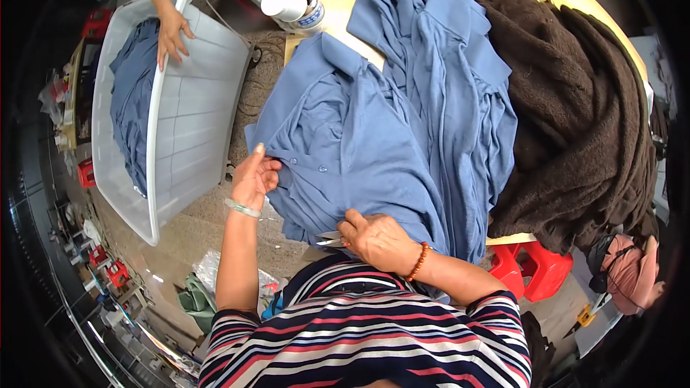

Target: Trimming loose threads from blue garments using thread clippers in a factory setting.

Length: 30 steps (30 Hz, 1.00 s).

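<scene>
A blue shirt [374,151] lies spread over the near edge of the table, two small buttons showing on its placket. My left hand [253,181] pinches the shirt's placket at its left edge, with the thumb pointing up. Low on the shirt, close to my body, my right hand [377,239] is closed around a small pair of thread snips [329,239], whose metal blades point left. The handles are hidden in my fingers. More blue shirts [449,65] lie in folds just beyond and to the right of this one.
Dark brown fuzzy fabric [568,100] is heaped on the table's right. A white-lidded jar [302,11] stands at the far left table corner. At left, a large pale bin [194,100] holds blue garments [133,100]; another person's hand [172,32] rests on its rim. Red stools [543,273] stand below.
</scene>
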Each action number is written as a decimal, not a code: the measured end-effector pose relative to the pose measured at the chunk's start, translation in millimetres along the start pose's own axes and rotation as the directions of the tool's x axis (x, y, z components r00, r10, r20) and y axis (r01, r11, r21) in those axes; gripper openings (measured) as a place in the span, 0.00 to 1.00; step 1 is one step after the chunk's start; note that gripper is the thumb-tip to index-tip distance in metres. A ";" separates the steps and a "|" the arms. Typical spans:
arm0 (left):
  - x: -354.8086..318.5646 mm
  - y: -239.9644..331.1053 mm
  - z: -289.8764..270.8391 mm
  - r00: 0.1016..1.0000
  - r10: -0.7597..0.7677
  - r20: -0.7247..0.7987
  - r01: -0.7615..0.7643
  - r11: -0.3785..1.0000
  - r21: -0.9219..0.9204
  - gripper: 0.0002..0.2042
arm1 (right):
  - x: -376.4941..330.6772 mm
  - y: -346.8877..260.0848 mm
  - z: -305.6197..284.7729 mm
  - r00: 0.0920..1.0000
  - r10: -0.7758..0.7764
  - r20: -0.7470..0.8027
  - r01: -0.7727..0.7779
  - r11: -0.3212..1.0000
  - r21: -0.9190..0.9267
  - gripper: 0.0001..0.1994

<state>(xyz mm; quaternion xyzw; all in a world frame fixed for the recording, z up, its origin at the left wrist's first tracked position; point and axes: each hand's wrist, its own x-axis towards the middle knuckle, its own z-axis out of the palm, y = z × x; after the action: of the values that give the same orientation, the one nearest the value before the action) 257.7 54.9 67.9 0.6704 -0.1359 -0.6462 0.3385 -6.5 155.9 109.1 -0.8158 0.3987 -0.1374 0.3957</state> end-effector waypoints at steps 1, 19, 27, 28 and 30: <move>-9.2 2.8 6.5 1.000 0.001 -0.005 -0.001 1.000 -0.011 0.17 | 0.2 -0.3 -2.0 1.000 0.008 -0.010 -0.008 1.000 0.001 0.09; -8.6 -15.4 38.7 0.963 -0.238 0.125 0.208 0.954 0.215 0.22 | 70.1 41.0 -20.0 0.916 0.340 -0.215 -0.308 0.936 0.171 0.14; -36.8 -30.5 45.8 0.921 -0.155 0.358 0.205 0.973 -0.107 0.08 | 48.6 34.3 -2.4 0.916 -0.051 -0.399 0.043 0.999 -0.030 0.11; -35.6 -34.0 44.0 0.926 -0.138 0.351 0.193 0.973 -0.128 0.04 | 47.1 34.5 -2.2 0.925 -0.046 -0.377 0.041 0.999 -0.020 0.12; -35.9 -40.0 39.7 0.936 -0.066 0.346 0.144 0.968 -0.204 0.04 | 43.0 34.5 -6.1 0.925 -0.015 -0.381 0.037 0.998 0.051 0.12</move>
<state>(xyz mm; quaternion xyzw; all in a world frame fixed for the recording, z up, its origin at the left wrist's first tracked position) 204.9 95.5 73.0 0.5135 -0.0810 -0.7796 0.3492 -0.8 107.3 83.1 -0.7674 0.4528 -0.3094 0.3324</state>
